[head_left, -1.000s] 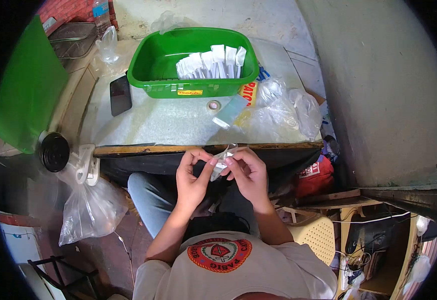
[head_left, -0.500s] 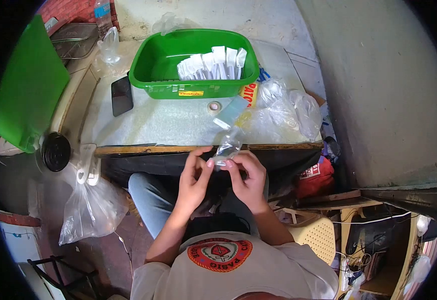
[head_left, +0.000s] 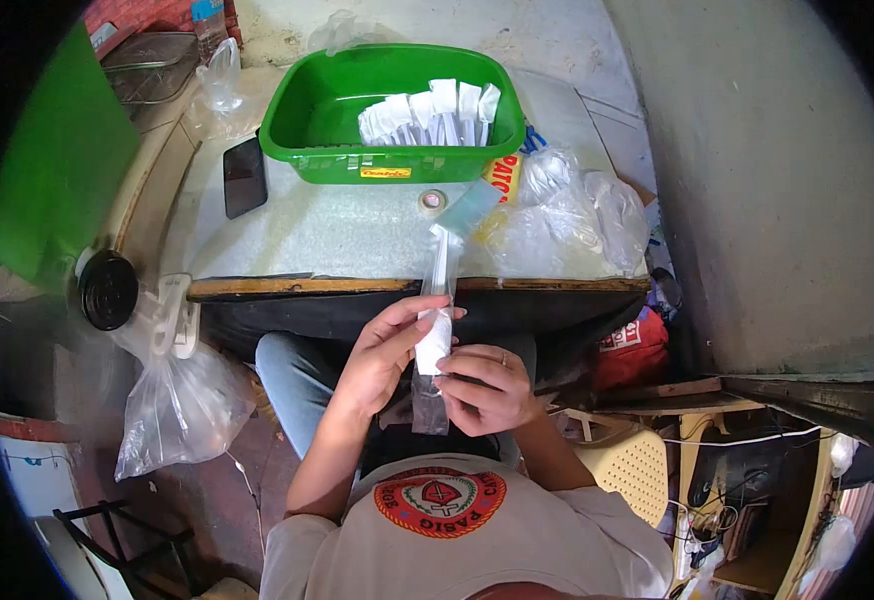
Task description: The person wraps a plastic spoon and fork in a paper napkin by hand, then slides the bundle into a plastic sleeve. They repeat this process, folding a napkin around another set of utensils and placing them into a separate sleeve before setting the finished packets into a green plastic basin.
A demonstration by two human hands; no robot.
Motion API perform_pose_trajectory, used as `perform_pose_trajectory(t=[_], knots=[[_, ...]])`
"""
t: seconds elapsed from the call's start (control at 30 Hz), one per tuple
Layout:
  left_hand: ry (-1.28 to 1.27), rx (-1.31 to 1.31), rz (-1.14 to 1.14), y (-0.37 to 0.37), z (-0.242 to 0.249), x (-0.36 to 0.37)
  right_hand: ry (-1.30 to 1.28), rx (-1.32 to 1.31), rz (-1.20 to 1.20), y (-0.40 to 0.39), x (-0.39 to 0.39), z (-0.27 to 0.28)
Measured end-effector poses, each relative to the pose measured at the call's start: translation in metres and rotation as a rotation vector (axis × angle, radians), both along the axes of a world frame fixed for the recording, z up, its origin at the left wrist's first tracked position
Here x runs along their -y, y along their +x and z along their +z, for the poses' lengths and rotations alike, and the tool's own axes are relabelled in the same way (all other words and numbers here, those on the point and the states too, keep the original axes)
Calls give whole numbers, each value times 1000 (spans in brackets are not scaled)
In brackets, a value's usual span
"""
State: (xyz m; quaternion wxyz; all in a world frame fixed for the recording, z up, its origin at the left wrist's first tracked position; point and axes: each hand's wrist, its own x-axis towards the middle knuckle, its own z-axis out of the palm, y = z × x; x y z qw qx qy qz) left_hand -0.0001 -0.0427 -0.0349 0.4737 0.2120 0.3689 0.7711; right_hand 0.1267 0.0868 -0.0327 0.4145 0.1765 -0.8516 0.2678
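A long clear plastic sleeve (head_left: 431,405) lies lengthwise between my hands, over my lap at the table's front edge. Inside it show a slim white plastic handle (head_left: 442,262) at the far end and a folded white tissue (head_left: 434,345) nearer me. My left hand (head_left: 382,350) pinches the sleeve at its left side, fingers across the tissue's upper end. From the right, my right hand (head_left: 487,388) grips its edge by the tissue's lower end, fingers curled. Beyond them, a green basin (head_left: 332,165) holds several similar white-topped packets (head_left: 427,118) standing in a row.
On the table are a dark phone (head_left: 245,178), a tape roll (head_left: 432,201), a stack of clear sleeves (head_left: 469,208), a yellow pack (head_left: 503,177) and crumpled clear bags (head_left: 557,215). A clear plastic bag (head_left: 182,410) hangs at the left. A grey wall (head_left: 767,200) stands right.
The sleeve, bunched up between my fingertips before, now lies stretched out with the handle and tissue visible. My right hand has moved lower and turned sideways; the view has shifted slightly.
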Motion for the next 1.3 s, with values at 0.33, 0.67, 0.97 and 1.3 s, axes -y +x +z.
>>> perform_pose_trajectory(t=[0.33,0.67,0.97,1.3], knots=[[4,-328,111,5,5,-6,-261,116,11,1,-1,2],[-33,-300,188,9,3,-4,-396,190,-41,-1,4,5],[-28,-349,185,17,-3,-8,-543,192,-238,-4,9,1],[19,-377,51,13,1,2,-629,238,-197,-9,0,-4]])
